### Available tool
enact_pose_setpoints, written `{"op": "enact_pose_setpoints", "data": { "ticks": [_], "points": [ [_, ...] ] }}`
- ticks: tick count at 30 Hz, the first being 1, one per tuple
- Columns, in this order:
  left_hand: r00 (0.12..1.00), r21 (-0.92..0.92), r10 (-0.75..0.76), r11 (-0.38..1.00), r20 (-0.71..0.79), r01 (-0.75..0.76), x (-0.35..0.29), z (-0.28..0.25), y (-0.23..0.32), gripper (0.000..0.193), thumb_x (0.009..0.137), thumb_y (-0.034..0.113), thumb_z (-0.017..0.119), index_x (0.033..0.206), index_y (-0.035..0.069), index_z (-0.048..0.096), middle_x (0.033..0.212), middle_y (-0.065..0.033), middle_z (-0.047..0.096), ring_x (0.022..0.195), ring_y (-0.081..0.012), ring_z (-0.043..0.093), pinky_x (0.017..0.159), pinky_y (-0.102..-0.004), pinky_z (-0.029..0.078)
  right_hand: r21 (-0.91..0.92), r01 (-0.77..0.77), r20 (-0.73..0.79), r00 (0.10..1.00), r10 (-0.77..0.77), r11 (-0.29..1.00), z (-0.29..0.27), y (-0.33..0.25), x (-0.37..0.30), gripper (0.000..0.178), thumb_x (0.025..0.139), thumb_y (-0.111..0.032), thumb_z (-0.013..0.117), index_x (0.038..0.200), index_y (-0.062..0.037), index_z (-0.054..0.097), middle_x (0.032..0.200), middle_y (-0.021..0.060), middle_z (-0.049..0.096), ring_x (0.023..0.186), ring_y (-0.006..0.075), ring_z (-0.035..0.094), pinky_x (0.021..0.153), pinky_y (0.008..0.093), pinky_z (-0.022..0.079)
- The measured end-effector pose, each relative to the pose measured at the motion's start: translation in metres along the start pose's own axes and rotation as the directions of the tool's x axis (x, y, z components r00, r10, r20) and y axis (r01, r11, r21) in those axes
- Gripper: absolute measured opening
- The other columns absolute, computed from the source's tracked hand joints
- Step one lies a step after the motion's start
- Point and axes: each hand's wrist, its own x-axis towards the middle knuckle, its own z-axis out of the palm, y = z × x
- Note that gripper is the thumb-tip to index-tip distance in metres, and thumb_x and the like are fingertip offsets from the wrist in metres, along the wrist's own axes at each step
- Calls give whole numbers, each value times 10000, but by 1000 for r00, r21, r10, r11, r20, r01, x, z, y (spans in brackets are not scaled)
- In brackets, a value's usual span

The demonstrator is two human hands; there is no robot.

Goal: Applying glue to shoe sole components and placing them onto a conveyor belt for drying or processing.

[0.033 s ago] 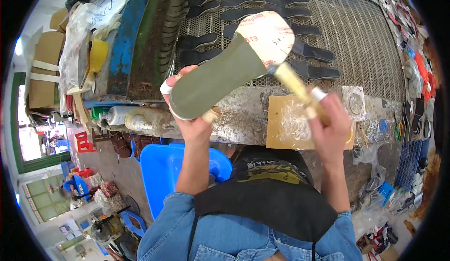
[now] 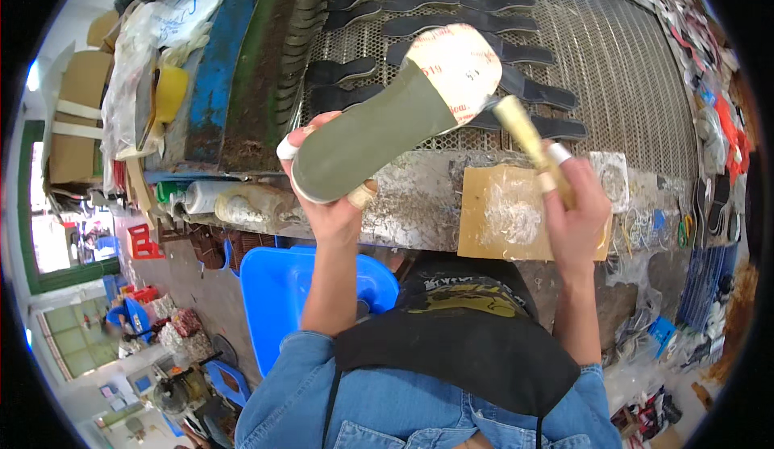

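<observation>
My left hand (image 2: 333, 222) is closed around the lower end of a shoe insole (image 2: 375, 130), olive green with a pale printed piece at its far end. The insole is tilted up to the right, its broad face towards me. In my right hand (image 2: 582, 211) is a brush (image 2: 520, 129) with a pale handle. Its dark tip points at the right edge of the insole's pale part; whether it touches is unclear. White wraps cover some fingertips. Beneath my right hand lies a glue-smeared brown board (image 2: 482, 227).
Rows of dark insoles (image 2: 536, 122) lie on a metal mesh belt (image 2: 621, 70) beyond my hands. A blue plastic container (image 2: 270, 296) stands below the worn bench edge (image 2: 411, 207). Plastic bags (image 2: 165, 26) are heaped at the left; scissors (image 2: 685, 230) lie at the right.
My right hand has shifted slightly to the right, and the brush tip has moved up along the insole's edge. The insole has tilted a little; my left hand keeps its hold.
</observation>
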Motion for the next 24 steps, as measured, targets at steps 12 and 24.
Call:
{"op": "enact_pose_setpoints", "data": {
  "ticks": [12, 24],
  "points": [
    [838, 841, -197, 323, 509, -435, 135, -55, -92, 610, 587, 34, 753, 1159, 114, 556, 1188, -88, 538, 1121, -303, 529, 859, -377, 511, 162, -333, 133, 940, 313, 929, 38, 71, -9, 368, 848, 21, 568, 1211, 7, 624, 907, 25, 602, 755, 94, 514, 658, 236, 420],
    [790, 830, -482, -202, 379, -521, 301, -149, -338, 437, 752, 54, 653, 1166, 181, 595, 1098, -90, 550, 1127, -289, 503, 877, -444, 465, 61, -652, 211, 749, 628, 756, 80, 105, 22, 338, 905, -14, 551, 1236, 26, 604, 970, 48, 638, 854, 108, 577, 760, 241, 470]
  ]
}}
